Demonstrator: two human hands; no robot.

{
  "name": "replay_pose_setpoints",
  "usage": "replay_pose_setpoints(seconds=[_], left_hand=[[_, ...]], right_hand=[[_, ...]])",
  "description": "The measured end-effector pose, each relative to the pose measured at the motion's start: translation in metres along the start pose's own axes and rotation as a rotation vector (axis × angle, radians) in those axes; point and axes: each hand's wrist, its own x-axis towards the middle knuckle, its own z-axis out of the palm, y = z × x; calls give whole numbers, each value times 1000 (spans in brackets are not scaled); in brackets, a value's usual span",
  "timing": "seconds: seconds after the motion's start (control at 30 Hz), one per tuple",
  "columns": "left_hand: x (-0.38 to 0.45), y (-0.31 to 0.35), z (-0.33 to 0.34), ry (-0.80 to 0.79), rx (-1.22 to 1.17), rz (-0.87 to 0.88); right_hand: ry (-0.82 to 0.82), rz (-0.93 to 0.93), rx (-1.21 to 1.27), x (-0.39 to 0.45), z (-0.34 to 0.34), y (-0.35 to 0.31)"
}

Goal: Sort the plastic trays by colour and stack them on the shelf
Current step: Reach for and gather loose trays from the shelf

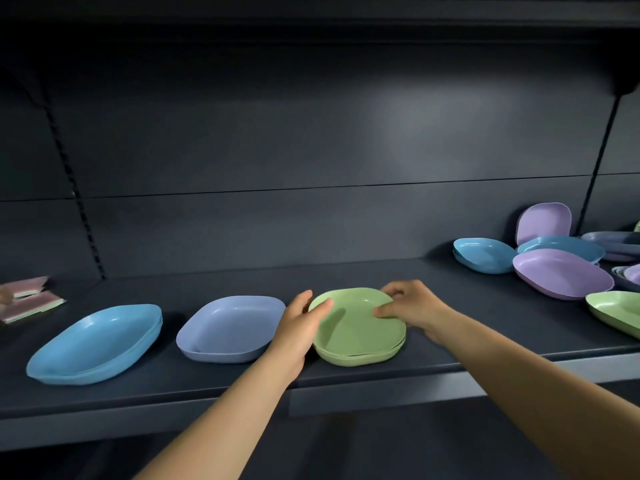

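Left hand [300,323] and right hand [414,306]: fingers grasping opposite rims of green tray stack [358,332] on shelf [450,327] | left of fingers: one periwinkle stack [230,327], one blue stack [97,344] | right: unsorted pile [561,268], two purple trays visible

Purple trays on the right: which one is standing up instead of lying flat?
The rear purple tray, propped on edge against the shelf's back wall. The other purple tray lies tilted on the pile.
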Motion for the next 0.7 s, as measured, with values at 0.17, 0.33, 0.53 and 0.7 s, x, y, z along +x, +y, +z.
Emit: replay_pose_setpoints(seconds=[0.17,0.33,0.53,0.7], left_hand=[[3,-4,-2,-19,95,-13],[10,-4,-5,-47,253,-47],[16,3,-5,-101,441,-60],[20,36,9,-173,816,56]], right_hand=[[-53,-18,-44,-4,8,6],[-76,4,-111,0,5,4],[-74,25,-64,-2,1,3],[80,-3,-30,-4,-49,3]])
